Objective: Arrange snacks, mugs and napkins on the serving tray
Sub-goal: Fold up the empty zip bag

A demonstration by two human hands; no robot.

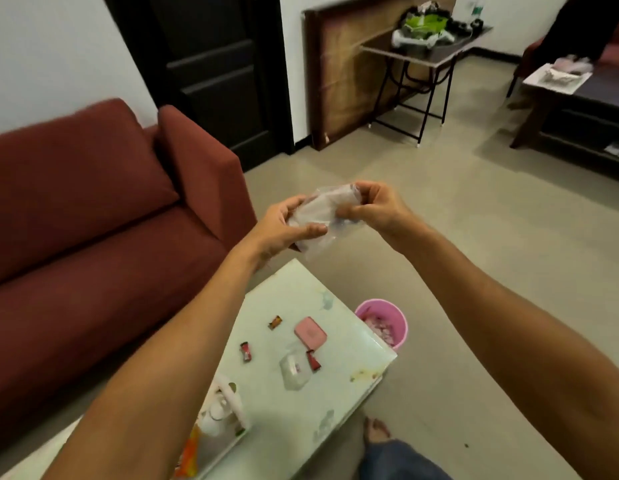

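Fingers [309, 231] of the left hand [280, 230] and right hand [373, 207] are clamped on a clear packet [318, 211]; table [353, 362] below.

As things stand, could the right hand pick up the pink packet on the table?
Probably not yet: the right hand and left hand both grip a clear plastic packet. The pink packet itself lies uncovered.

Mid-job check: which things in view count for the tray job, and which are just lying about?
Job: clear plastic packet held by left hand and right hand; small wrapped snacks on the table; white mugs.

Lying about: pink bin, sofa, folding table.
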